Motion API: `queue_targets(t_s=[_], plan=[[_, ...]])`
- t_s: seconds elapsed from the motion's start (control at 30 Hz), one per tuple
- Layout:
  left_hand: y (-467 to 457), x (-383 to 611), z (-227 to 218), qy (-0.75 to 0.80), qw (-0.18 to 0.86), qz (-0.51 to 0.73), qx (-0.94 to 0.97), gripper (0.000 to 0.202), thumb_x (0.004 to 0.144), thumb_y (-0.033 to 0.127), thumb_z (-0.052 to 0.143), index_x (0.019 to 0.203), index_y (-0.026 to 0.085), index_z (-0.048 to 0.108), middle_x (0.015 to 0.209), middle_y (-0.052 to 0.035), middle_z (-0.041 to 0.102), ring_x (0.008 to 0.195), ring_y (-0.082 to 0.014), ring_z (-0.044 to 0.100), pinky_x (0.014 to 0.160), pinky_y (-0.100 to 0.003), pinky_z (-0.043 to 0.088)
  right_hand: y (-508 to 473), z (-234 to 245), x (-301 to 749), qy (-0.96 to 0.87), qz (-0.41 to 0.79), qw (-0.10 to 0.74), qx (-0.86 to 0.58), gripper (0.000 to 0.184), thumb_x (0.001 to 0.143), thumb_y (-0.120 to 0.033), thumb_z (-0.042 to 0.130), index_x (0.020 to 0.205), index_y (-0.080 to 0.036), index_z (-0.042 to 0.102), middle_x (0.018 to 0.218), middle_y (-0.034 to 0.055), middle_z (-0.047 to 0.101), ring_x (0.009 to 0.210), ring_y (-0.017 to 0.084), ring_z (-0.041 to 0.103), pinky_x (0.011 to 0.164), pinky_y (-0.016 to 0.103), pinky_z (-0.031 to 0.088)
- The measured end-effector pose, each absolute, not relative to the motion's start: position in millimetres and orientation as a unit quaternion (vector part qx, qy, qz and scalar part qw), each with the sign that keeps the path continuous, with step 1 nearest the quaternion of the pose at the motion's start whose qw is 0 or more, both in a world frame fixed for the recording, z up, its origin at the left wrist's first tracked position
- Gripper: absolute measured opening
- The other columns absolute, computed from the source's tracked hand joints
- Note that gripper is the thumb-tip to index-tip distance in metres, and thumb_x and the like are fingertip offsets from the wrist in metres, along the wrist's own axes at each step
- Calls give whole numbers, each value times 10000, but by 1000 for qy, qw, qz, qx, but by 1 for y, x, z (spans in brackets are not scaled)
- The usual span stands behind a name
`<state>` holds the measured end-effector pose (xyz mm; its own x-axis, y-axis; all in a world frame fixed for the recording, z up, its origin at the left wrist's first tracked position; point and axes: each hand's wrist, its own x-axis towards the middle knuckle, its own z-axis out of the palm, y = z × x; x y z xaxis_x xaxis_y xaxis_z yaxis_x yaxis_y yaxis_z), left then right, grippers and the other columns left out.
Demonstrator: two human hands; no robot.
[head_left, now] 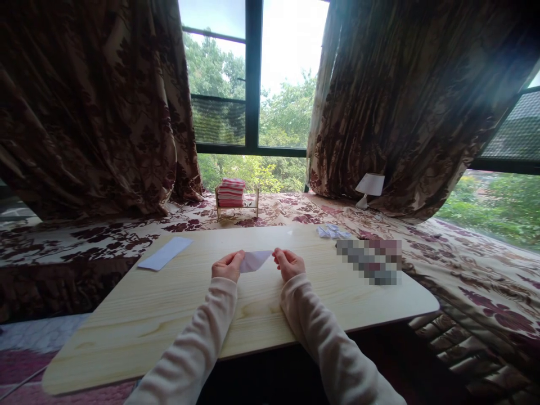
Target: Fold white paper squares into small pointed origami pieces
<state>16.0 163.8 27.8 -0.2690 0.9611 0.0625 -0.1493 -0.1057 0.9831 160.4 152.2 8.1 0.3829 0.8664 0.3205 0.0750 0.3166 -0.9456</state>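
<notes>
A small pale folded paper (255, 260) is held just above a light wooden table (169, 315). My left hand (228, 266) pinches its left end with the fingers closed. My right hand (289, 262) pinches its right tip, also closed. Both arms wear cream sleeves and reach forward from the near edge of the table. A long white paper strip (165, 253) lies flat on the table's far left corner. Small folded paper pieces (333, 231) lie at the far right edge.
A flowered brown cloth (464, 264) covers the ledge around the table. A tiny wooden bench with a striped cushion (234, 197) and a small white lamp (368, 188) stand by the window. Heavy patterned curtains hang on both sides. A blurred patch (370, 260) lies on the table's right.
</notes>
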Motion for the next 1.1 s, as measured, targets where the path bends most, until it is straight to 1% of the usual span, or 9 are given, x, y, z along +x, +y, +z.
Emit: queue_targets(t_s=[0.07,0.17,0.23,0.37,0.57,0.73,0.8,0.97,1.1], plan=[[165,17,27,494,465,617,399,400,505,403,696,773,107,697,463,17,568,353,-66,419,324,-191,321,152,8,157,-464,312,661,-500,366,695,-467,526,646,-126,649,517,18,557,475,110,463,415,214,359],[163,22,25,478,493,606,402,420,503,420,686,788,113,689,527,-4,599,371,-75,457,323,-196,353,153,6,153,-477,325,661,-480,342,638,-469,575,639,-137,658,517,9,565,478,108,463,420,212,363],[160,26,24,468,506,595,414,373,491,407,692,719,112,686,509,-4,588,379,-74,466,338,-195,376,154,6,155,-481,325,667,-468,322,618,-459,592,640,-144,653,520,0,565,486,106,461,441,215,371],[156,28,23,456,509,571,456,281,446,341,726,565,95,661,381,22,504,342,-52,412,339,-181,360,156,6,161,-473,327,676,-460,324,631,-468,584,629,-147,627,533,2,565,494,105,463,460,219,377],[156,23,25,454,495,558,488,284,517,362,687,652,113,665,422,33,525,371,-63,441,385,-195,394,153,4,157,-487,351,661,-450,339,584,-479,621,543,-144,601,456,-22,509,426,78,387,411,211,310],[150,29,22,441,478,530,544,256,520,363,680,538,111,642,366,40,471,337,-49,377,339,-176,300,156,1,157,-483,371,659,-442,347,590,-483,618,570,-137,603,461,-26,504,430,80,396,419,212,314],[148,31,21,433,474,522,562,247,526,355,671,521,110,636,353,39,460,339,-50,375,347,-174,292,156,0,157,-479,382,658,-436,354,587,-489,618,583,-135,601,467,-24,506,428,82,400,418,214,321],[146,31,24,423,470,512,582,254,589,363,610,605,112,645,415,24,507,377,-73,422,388,-194,348,154,2,154,-473,407,657,-424,358,556,-487,639,587,-131,614,462,-23,511,425,81,403,419,215,329],[141,29,30,414,452,502,611,262,615,358,604,638,104,664,436,17,522,402,-76,419,405,-195,329,150,5,152,-455,430,655,-423,332,523,-444,678,587,-123,626,466,-17,532,424,83,419,422,218,342]])
